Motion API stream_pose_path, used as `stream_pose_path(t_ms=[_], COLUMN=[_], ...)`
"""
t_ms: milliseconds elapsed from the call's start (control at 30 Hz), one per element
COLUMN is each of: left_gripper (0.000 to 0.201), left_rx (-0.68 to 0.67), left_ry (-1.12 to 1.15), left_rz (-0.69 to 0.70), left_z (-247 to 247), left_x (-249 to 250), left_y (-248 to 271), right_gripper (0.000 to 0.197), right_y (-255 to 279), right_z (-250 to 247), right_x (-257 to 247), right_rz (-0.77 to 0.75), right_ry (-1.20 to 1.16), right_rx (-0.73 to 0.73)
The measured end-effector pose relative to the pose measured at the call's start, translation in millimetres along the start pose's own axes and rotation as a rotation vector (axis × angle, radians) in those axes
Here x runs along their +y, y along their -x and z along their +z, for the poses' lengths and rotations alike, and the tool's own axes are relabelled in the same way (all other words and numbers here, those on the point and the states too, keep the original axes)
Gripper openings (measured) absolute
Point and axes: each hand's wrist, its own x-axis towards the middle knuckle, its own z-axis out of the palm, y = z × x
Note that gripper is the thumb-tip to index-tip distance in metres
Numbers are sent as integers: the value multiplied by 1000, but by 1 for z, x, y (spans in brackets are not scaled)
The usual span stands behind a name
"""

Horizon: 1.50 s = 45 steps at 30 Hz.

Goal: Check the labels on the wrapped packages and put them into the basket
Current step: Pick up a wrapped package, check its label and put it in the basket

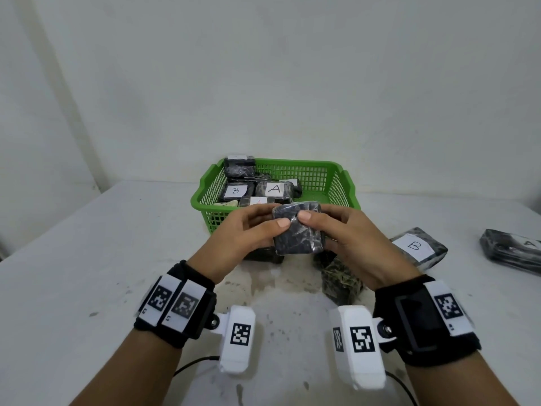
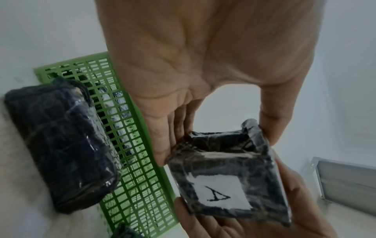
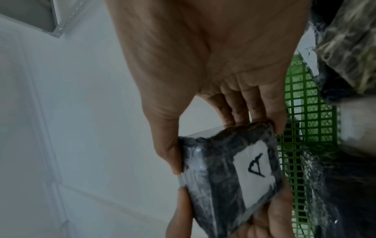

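Observation:
A small black wrapped package (image 1: 297, 230) is held above the table just in front of the green basket (image 1: 339, 186). My left hand (image 1: 254, 227) pinches its left side, thumb on the top face. My right hand (image 1: 330, 227) pinches its right side the same way. Its white label marked "A" (image 2: 220, 191) faces down and away from the head camera; the right wrist view also shows this label (image 3: 255, 167). Several wrapped packages lie in the basket, among them one labelled "B" (image 1: 235, 191) and one labelled "A" (image 1: 275, 189).
More wrapped packages lie on the white table (image 1: 87, 259): one labelled "B" (image 1: 417, 247) to the right, another (image 1: 512, 250) at the far right edge, a camouflage-patterned one (image 1: 341, 281) under my right hand, and a dark one (image 2: 61, 145) against the basket's near wall.

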Motion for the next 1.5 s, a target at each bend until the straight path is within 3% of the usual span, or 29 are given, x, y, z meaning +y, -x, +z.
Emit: stream_pose_path(t_ms=[133, 300, 533, 633, 767, 833, 1000, 1233, 1400, 1500], left_gripper=[48, 35, 41, 37, 32, 36, 75, 50, 47, 50], left_rx=[6, -44, -77, -35, 19, 18, -11, 105, 97, 139], left_ry=[88, 95, 66, 55, 79, 74, 53, -41, -119, -284], left_rz=[-1, -24, -45, -54, -105, -137, -178, 8, -10, 9], left_z=[-1, 0, 0, 0, 0, 1, 1, 9, 16, 9], left_x=[2, 4, 4, 4, 6, 8, 6, 5, 10, 21], left_y=[-2, -1, 1, -1, 0, 1, -1, 0, -4, -10], right_gripper=[65, 62, 50, 56, 78, 73, 48, 61, 46, 35], right_y=[1, -1, 0, 0, -2, -1, 0, -1, -3, -9], right_z=[0, 1, 1, -1, -8, -9, -11, -7, -7, -13], right_x=[0, 1, 1, 0, 3, 3, 2, 0, -8, -18], right_rz=[30, 20, 39, 57, 45, 12, -65, 2, 4, 11], right_ry=[-22, -6, -29, -7, 28, 109, 220, 212, 189, 116], right_rx=[-80, -45, -41, -82, -161, -192, -35, 0, 51, 93])
